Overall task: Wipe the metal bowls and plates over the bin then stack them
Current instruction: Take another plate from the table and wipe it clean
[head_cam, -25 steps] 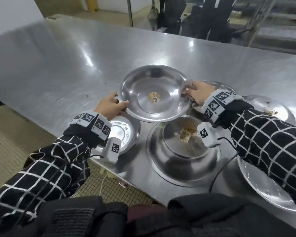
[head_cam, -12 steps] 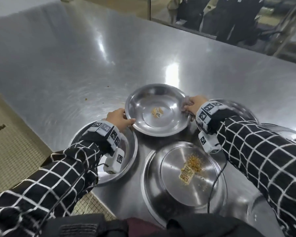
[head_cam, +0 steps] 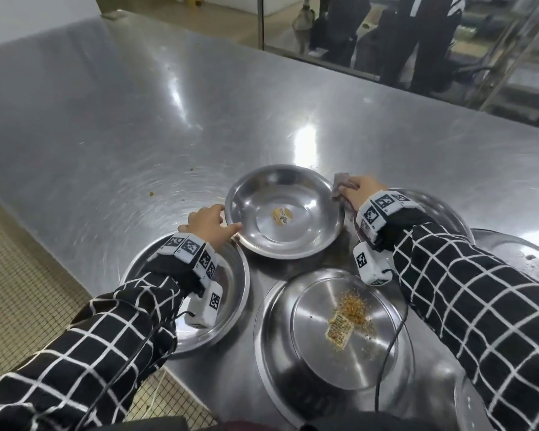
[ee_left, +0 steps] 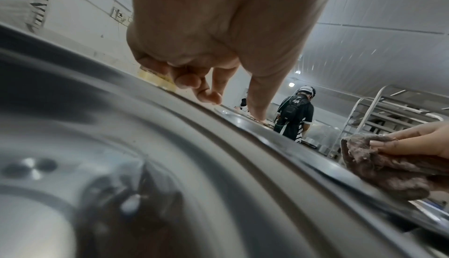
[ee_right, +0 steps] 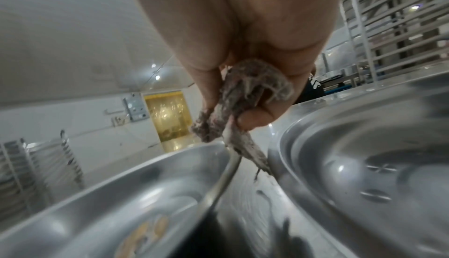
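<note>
I am holding a metal bowl [head_cam: 282, 211] between both hands on the desk [head_cam: 137, 119].

My left hand [head_cam: 207, 227] is pinching its near-left rim; my right hand [head_cam: 360, 189] is gripping a grey cloth [head_cam: 341, 181] against its right rim. The bowl is sitting mouth up, a yellow scrap [head_cam: 281, 216] inside, crowded by a crumb-strewn plate [head_cam: 339, 331] in front and dishes on both sides.

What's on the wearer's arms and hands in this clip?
Both hands bare: left hand, right hand. Black sleeves with a white grid check. White wristbands bearing black square markers, a white camera box under each wrist, thin black cables.
</note>
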